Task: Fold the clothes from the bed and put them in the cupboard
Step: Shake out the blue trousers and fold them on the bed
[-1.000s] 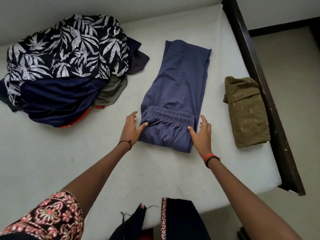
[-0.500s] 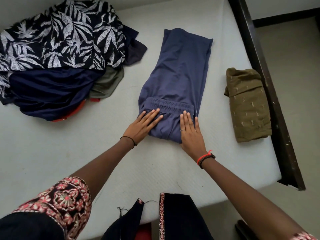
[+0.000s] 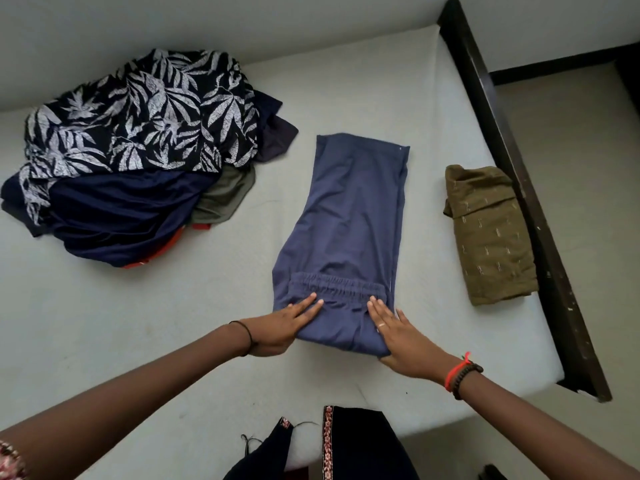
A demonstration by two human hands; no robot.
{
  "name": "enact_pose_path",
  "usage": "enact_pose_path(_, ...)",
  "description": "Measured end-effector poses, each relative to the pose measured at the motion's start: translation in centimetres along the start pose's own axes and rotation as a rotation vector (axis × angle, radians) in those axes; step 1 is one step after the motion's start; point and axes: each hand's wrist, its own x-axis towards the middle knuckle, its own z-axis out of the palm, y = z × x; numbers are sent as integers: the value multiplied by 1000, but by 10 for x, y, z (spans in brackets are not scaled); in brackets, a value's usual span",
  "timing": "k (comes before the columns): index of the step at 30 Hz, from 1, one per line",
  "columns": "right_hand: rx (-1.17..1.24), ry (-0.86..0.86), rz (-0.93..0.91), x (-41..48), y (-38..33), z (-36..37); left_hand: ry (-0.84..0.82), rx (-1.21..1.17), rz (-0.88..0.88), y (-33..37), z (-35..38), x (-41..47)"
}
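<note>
Vs 1 s ago: both grips have come off the side edges of the folded end & now lie on top of it. Vs 0.5 s ago they sit slightly further apart.

Left grip (image 3: 280,327): fingers straight, flat on the near-left part of the blue trousers (image 3: 349,216), tips at the lower edge of the elastic waistband (image 3: 339,285). Palm overhangs the left edge onto the bed (image 3: 138,334). Holds nothing, just presses.

Right grip (image 3: 403,339): same, fingers straight & flat on the near-right corner, tips at the waistband. Thumb sits down at the near fold edge; can't tell if it's tucked under. Ring (image 3: 381,324) on one finger.

Trousers lie mid-bed in a long strip, waist end folded back on top nearest the person, leg hems at the far end. Black band (image 3: 247,336) on left wrist; red thread + dark bead bracelet (image 3: 460,372) on right.

Far left on the bed: loose pile of clothes (image 3: 138,133), w/ a navy leaf-print piece on top & plain navy cloth under it. A grey-green bit & an orange edge poke out on the near side. The pile is well apart from the trousers.

Right of the trousers: olive folded garment (image 3: 488,237) w/ small pale marks, just beside the dark wood bed frame (image 3: 519,188). Beyond the frame: pale floor (image 3: 581,168). Bottom edge: person's dark clothing w/ embroidered trim (image 3: 356,445).
</note>
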Motion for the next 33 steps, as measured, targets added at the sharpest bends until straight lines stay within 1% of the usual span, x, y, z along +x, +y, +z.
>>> enact_pose_path(3, 254, -167, -19, -17, -11, -8, -143, -232, -13, 4, -4, -16)
enact_pose_path(6, 433, -353, 20, -21, -8, -18, -195, -388, -77, 5, -17, -24)
enact_pose_path(8, 538, -434, 45, -18, 0, -33, -153, -483, -111, 0, -28, -22)
enact_pose_path(10, 715, -444, 67, -13, 11, -50, -46, -530, -133, -12, -38, -18)
enact_pose_path(12, 847, -396, 87, -4, 24, -67, 51, -577, -148, -25, -49, -12)
enact_pose_path(14, 988, -310, 121, 7, 39, -77, 170, -677, -183, -35, -61, -1)
enact_pose_path(17, 1259, -206, 251, 27, 58, -79, 373, -816, -266, -45, -73, 21)
enact_pose_path(19, 1353, -95, 335, 39, 66, -76, 445, -914, -331, -52, -76, 34)
enact_pose_path(21, 1376, 43, 442, 49, 70, -70, 454, -1013, -399, -57, -73, 45)
enact_pose_path(23, 1403, 123, 502, 55, 68, -64, 407, -1016, -463, -56, -66, 52)
enact_pose_path(25, 1479, 137, 476, 56, 62, -58, 389, -1001, -498, -54, -55, 58)
enact_pose_path(27, 1487, 151, 424, 54, 57, -52, 472, -922, -515, -54, -47, 62)
enact_pose_path(29, 1454, 227, 436, 52, 56, -43, 621, -797, -545, -54, -42, 62)
enact_pose_path(31, 1447, 321, 483, 52, 57, -36, 738, -773, -597, -56, -37, 62)
enact_pose_path(33, 1470, 388, 523, 52, 55, -29, 768, -812, -645, -54, -32, 62)
